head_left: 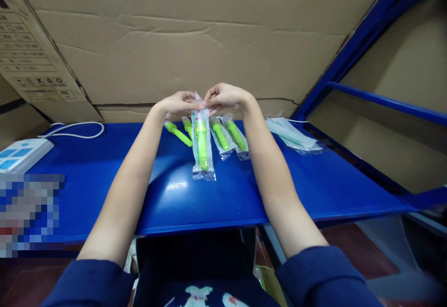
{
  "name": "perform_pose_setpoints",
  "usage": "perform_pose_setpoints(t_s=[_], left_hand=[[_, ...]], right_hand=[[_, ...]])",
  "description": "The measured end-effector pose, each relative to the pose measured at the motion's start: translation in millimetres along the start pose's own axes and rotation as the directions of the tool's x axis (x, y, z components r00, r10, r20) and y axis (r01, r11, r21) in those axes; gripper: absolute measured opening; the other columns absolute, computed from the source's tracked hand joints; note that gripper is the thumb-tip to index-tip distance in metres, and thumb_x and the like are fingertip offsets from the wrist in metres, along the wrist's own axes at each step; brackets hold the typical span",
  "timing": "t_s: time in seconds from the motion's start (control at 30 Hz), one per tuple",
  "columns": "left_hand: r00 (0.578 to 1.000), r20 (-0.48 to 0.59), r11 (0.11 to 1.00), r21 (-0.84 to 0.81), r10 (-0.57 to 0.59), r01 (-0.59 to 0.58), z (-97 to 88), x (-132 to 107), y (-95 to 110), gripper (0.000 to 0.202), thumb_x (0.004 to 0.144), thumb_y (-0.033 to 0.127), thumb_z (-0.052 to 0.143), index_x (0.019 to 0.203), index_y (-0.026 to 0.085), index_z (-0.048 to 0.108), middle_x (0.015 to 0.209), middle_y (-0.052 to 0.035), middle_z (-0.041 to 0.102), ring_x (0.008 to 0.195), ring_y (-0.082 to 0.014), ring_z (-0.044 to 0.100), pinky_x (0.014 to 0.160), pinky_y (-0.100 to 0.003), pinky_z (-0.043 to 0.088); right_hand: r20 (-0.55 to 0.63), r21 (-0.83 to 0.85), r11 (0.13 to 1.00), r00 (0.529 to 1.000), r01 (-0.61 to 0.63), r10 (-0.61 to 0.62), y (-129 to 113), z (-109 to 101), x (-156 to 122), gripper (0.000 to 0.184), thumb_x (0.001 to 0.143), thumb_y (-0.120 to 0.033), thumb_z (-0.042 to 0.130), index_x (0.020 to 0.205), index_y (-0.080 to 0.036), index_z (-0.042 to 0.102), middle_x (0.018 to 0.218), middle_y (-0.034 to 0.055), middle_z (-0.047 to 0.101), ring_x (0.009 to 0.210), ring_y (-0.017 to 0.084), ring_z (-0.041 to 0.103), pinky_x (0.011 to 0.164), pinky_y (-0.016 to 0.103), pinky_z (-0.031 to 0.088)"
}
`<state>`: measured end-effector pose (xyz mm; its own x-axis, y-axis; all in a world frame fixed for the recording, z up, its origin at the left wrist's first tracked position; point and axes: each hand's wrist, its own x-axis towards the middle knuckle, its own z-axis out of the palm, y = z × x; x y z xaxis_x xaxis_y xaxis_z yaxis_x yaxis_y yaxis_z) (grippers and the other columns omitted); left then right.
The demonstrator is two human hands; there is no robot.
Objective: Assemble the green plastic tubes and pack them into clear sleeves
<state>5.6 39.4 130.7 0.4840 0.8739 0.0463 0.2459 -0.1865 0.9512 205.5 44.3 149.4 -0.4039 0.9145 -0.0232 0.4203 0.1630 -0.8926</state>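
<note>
Both of my hands meet above the far part of the blue shelf (104,176). My left hand (178,103) and my right hand (225,96) pinch the top edge of a clear plastic bag with a green pen-like item (202,145) inside, and the bag hangs down toward the shelf. Under and behind it lie other green items: two loose ones (177,133) at the left and two bagged ones (228,136) at the right.
A small stack of empty clear bags (294,135) lies on the shelf at the right. A white power strip (21,153) with its cable sits at the left. Large cardboard boxes (195,37) stand behind, and a blue rack frame (377,100) runs along the right.
</note>
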Motion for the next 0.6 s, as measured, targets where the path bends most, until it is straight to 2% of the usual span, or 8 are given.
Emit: perform_pose_setpoints(t_s=[0.17,0.33,0.47,0.6], left_hand=[[0.999,-0.034,1.0,-0.014,-0.014,0.014,2.0,-0.8,0.0,0.044,0.069,0.019,0.083,0.109,0.016,0.063,0.106,-0.007,0.069,0.094,-0.0157,0.07,0.083,-0.027,0.053],[0.999,0.018,0.999,-0.022,-0.047,0.047,3.4,-2.8,1.6,0.041,0.068,0.02,0.086,0.104,0.016,0.065,0.102,-0.0069,0.071,0.087,-0.0148,0.07,0.08,-0.027,0.052],[0.999,0.006,0.999,0.003,-0.054,0.054,4.2,-3.1,2.3,0.034,0.068,0.021,0.087,0.093,0.016,0.065,0.09,-0.0041,0.071,0.077,-0.0118,0.066,0.074,-0.024,0.05],[0.998,0.006,0.996,0.071,-0.063,0.062,3.5,-2.0,0.3,0.034,0.065,0.026,0.089,0.085,0.017,0.064,0.078,-0.0015,0.067,0.07,-0.0113,0.063,0.069,-0.024,0.046]], right_hand=[[0.054,-0.023,1.0,0.998,-0.021,0.022,1.9,-5.5,-0.6,0.022,0.075,-0.019,0.088,0.075,-0.015,0.066,0.072,0.0028,0.07,0.07,0.017,0.074,0.079,0.034,0.068],[0.095,-0.02,1.0,0.995,-0.021,0.023,0.7,-8.2,-4.2,0.017,0.082,-0.022,0.082,0.08,-0.016,0.066,0.077,0.0034,0.072,0.072,0.016,0.074,0.078,0.032,0.068],[0.056,-0.005,1.0,0.998,-0.024,0.024,-1.1,-7.3,-5.7,0.015,0.092,-0.032,0.072,0.09,-0.019,0.065,0.073,0.0032,0.073,0.071,0.017,0.075,0.073,0.032,0.067],[0.007,-0.046,0.999,1.0,0.008,-0.007,-2.0,-3.8,-5.5,0.017,0.089,-0.031,0.076,0.095,-0.019,0.065,0.075,0.0024,0.073,0.069,0.015,0.073,0.073,0.027,0.066]])
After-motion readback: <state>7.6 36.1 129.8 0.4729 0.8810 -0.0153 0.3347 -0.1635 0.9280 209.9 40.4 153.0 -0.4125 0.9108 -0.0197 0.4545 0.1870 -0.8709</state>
